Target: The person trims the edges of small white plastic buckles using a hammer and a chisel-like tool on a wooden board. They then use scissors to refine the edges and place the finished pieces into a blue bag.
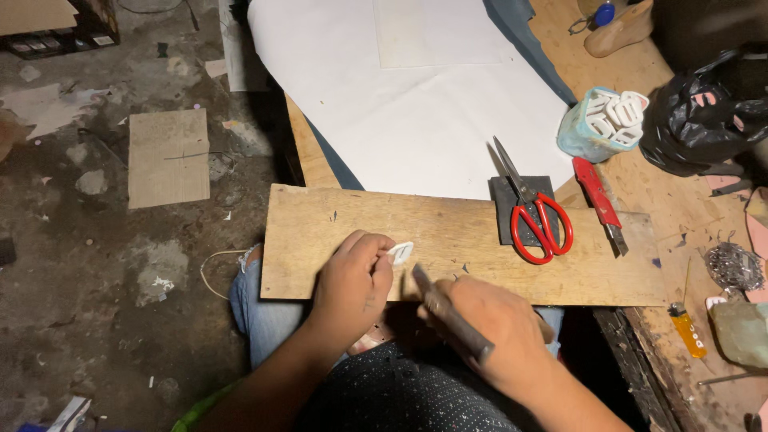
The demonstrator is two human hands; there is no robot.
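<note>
Now the left hand (350,282) pinches a small white piece (401,253) on the wooden board (464,240) while the right hand (496,332), fingers closed round a dark knife (450,314), seems mid-trim; next needs a steady, shallow cut.

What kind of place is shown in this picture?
Probably a small craft workshop: a worn wooden workbench carries red-handled scissors and a red utility knife, and the right hand holds a dark metal tool over a plank.

Dim overall; light from above brightens the white sheet (416,104), the floor (120,240) stays murky, hands perhaps slightly motion-blurred.
</note>
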